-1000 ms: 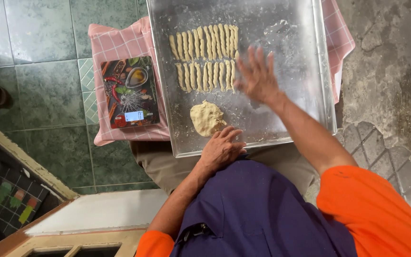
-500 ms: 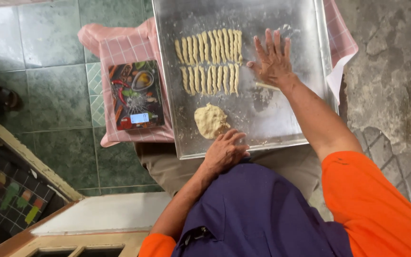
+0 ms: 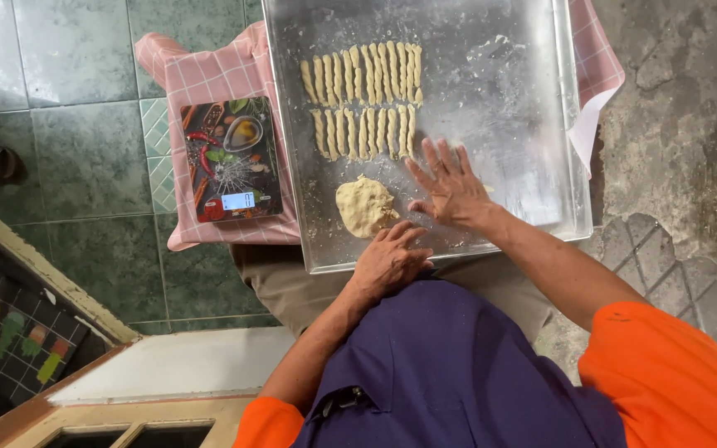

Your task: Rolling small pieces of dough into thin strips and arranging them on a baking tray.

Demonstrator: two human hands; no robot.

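Note:
A large metal baking tray (image 3: 524, 99) lies across my lap, dusted with flour. Two rows of several twisted dough sticks (image 3: 364, 91) sit at its upper left. A lump of pale dough (image 3: 363, 206) rests near the tray's front edge. My left hand (image 3: 390, 259) lies on that front edge just below the lump, fingers loosely curled, holding nothing I can see. Flat on the tray to the right of the lump is my right hand (image 3: 450, 184), fingers spread; whether dough lies under the palm is hidden.
A pink checked cloth (image 3: 209, 75) lies under the tray. On it, left of the tray, sits a digital kitchen scale (image 3: 231, 159) with a picture of spices on top. Green floor tiles lie at left, rough concrete at right, a wooden frame below.
My right hand has slid from the tray's upper middle down toward me and now lies beside the dough lump. The left hand has stayed at the tray's front edge.

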